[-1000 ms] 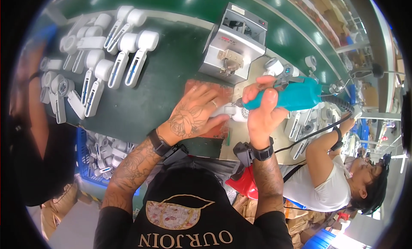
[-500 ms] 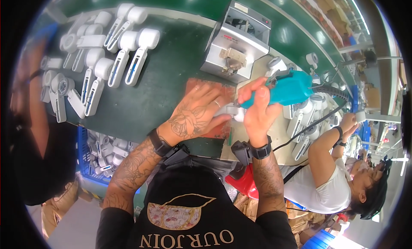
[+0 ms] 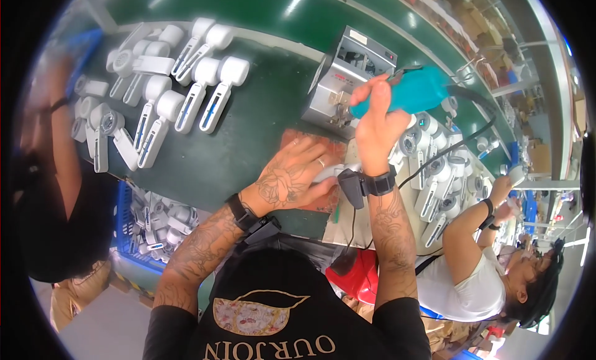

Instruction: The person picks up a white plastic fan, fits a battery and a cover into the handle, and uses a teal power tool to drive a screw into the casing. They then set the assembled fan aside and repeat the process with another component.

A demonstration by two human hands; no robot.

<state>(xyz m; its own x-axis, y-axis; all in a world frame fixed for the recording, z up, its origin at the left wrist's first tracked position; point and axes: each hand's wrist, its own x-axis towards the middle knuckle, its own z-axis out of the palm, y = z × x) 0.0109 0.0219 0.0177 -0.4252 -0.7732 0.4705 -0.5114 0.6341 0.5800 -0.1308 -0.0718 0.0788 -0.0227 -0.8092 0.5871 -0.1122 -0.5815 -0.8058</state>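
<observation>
My left hand (image 3: 293,175) lies over a white handheld fan (image 3: 329,172), its fingers closed on it against a reddish mat (image 3: 336,150). Most of that fan is hidden under my fingers and behind my right wrist. In my right hand (image 3: 380,131) is a teal electric screwdriver (image 3: 415,91), raised clear of the fan, its cable running off to the right. The tool's tip is close to the front of a metal screw feeder (image 3: 324,94), though the tip itself is hard to make out.
Several white handheld fans (image 3: 225,94) lie on the green tabletop (image 3: 254,124) at the left, and more fans (image 3: 437,170) at the right. A blue basket (image 3: 126,223) full of white parts stands below the left edge. Co-workers sit at both sides; a black cable (image 3: 450,150) crosses the right.
My right hand has lifted the electric screwdriver up and away from the white fan toward the screw feeder. My left hand stays on the fan. The whole view has shifted slightly.
</observation>
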